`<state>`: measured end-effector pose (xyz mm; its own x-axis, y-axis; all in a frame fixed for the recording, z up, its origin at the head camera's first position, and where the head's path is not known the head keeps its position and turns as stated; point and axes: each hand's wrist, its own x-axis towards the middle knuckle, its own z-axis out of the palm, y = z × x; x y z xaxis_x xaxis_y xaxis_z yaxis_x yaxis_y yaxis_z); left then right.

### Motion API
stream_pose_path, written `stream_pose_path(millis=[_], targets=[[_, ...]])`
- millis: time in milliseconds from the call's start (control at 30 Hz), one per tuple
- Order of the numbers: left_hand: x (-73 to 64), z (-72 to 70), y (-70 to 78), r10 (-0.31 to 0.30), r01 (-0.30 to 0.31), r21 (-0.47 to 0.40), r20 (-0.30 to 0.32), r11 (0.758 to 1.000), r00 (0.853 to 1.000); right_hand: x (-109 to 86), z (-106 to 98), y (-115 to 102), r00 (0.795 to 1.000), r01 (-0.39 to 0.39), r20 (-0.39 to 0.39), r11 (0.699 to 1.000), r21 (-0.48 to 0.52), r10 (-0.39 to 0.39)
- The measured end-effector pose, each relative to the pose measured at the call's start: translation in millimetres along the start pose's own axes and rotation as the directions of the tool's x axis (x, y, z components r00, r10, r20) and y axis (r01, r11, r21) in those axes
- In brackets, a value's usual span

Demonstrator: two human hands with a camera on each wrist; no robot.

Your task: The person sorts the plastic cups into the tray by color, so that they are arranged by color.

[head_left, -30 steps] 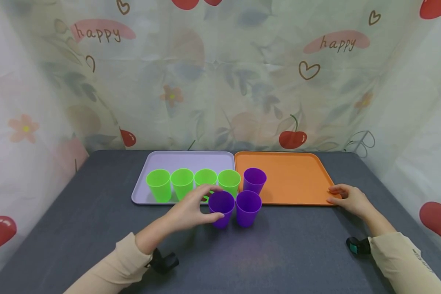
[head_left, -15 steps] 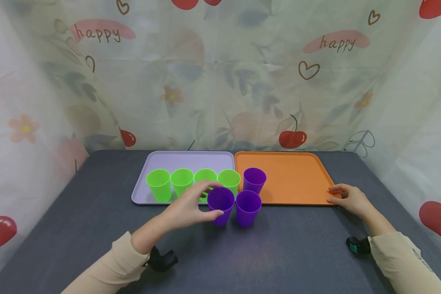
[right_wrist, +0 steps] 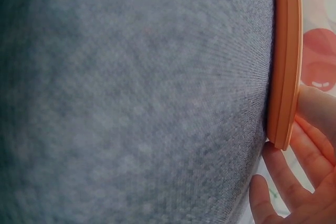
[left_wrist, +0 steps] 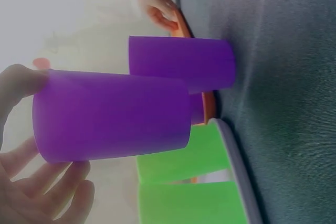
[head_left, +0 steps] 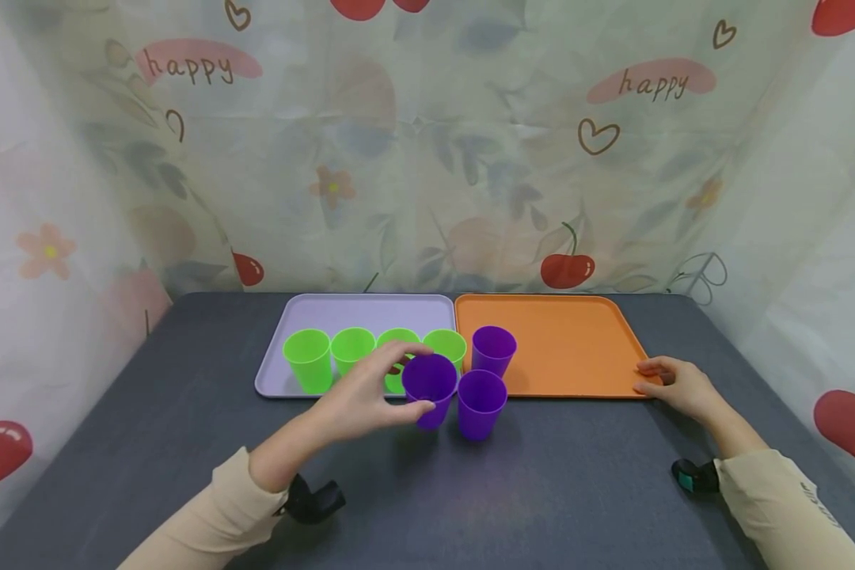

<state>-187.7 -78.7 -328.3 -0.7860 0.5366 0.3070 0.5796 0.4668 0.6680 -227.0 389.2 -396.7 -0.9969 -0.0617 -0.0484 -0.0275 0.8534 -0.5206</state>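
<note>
My left hand (head_left: 362, 400) grips a purple cup (head_left: 429, 388) near its rim, thumb on the near side and fingers on the far side. In the left wrist view the held cup (left_wrist: 110, 116) is upright, its base higher than that of the neighbouring purple cup (left_wrist: 181, 62). That neighbour (head_left: 481, 408) stands on the table just to the right. A third purple cup (head_left: 494, 348) is on the left part of the orange tray (head_left: 566, 340). At the tray's front right corner my right hand (head_left: 684, 389) pinches the edge between thumb and fingers.
Several green cups (head_left: 309, 360) stand in a row on the lavender tray (head_left: 370, 309), which lies against the orange one at the back of the dark table (head_left: 527, 507). A printed curtain (head_left: 427, 182) surrounds the table on the far side and both flanks.
My left hand has raised the purple cup slightly off the table and shifted it a little toward the trays. The right hand holds its place at the tray corner.
</note>
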Motion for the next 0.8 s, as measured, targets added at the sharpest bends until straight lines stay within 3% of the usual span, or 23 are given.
stream_pose_path(millis=[800], targets=[[21.6, -1.6, 30.6, 0.164, -0.162, 0.035, -0.05, 0.986, 0.985, 0.4, 0.5, 0.4, 1.0, 0.001, 0.0, 1.0, -0.008, -0.001]])
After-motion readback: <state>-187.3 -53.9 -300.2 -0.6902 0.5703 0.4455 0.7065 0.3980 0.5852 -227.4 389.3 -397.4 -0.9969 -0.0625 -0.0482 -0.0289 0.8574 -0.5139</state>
